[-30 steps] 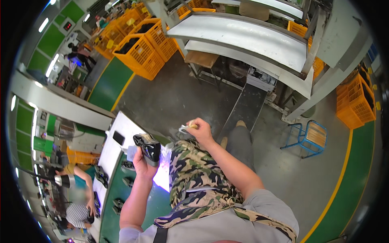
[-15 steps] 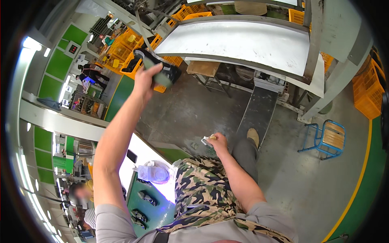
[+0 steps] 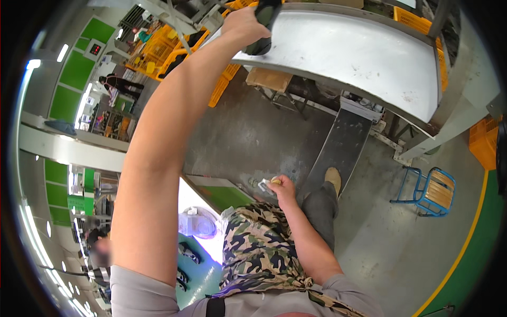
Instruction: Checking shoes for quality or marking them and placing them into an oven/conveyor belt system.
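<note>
My left hand [image 3: 244, 25] reaches far forward, closed around a dark shoe [image 3: 268, 15] with a greenish-grey sole. The shoe is over the left end of a white-topped shelf [image 3: 348, 58]; I cannot tell whether it touches the surface. Low in front of my body, my right hand [image 3: 284, 188] pinches a small object [image 3: 266, 185], white at one end and yellowish near the fingers. Its kind is too small to make out.
Left of my apron, several dark shoes [image 3: 189, 252] lie on a green surface beside a clear plastic container [image 3: 196, 223]. A blue-framed stool [image 3: 438, 190] stands at right. Yellow crates [image 3: 224, 87] sit beyond the shelf's left end. My foot is beside a dark sloping board [image 3: 338, 142].
My left hand has carried the shoe forward and right, from beside the shelf to over its left end. My right hand stays low with the small object.
</note>
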`<action>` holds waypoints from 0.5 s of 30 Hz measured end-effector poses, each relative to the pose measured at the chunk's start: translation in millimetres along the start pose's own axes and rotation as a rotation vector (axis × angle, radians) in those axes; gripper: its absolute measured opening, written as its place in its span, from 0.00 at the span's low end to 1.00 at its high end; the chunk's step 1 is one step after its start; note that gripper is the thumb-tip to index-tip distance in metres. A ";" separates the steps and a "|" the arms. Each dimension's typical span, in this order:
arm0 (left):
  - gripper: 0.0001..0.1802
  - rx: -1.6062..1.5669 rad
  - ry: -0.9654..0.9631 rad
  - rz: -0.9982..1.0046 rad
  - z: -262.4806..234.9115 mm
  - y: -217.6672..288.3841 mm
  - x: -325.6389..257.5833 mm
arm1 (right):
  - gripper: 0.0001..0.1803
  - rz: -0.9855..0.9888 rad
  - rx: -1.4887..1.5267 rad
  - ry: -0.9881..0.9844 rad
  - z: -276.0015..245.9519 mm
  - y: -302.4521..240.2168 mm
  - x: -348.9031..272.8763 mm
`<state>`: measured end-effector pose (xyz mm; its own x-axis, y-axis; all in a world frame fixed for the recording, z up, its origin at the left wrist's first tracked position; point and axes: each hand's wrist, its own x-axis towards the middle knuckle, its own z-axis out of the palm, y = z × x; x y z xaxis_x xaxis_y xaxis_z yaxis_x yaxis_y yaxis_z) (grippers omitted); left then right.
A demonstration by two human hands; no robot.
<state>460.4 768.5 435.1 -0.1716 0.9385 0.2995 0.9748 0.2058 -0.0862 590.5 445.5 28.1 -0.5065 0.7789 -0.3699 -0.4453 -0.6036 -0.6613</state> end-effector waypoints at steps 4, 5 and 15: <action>0.23 -0.107 0.149 0.079 11.4 -5.4 -23.1 | 0.11 0.040 -0.019 -0.004 4.7 -11.9 -5.7; 0.18 -0.239 0.171 0.125 9.3 -7.3 -37.0 | 0.11 0.024 -0.043 0.021 5.8 -11.1 -5.5; 0.19 -0.740 0.027 -0.095 -26.0 -120.2 -452.6 | 0.10 0.032 -0.062 0.030 -17.5 -3.2 5.9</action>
<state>424.6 311.7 334.6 -0.2653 0.9169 0.2983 0.7990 0.0360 0.6002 601.9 455.0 16.6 -0.4971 0.7647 -0.4099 -0.3825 -0.6172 -0.6876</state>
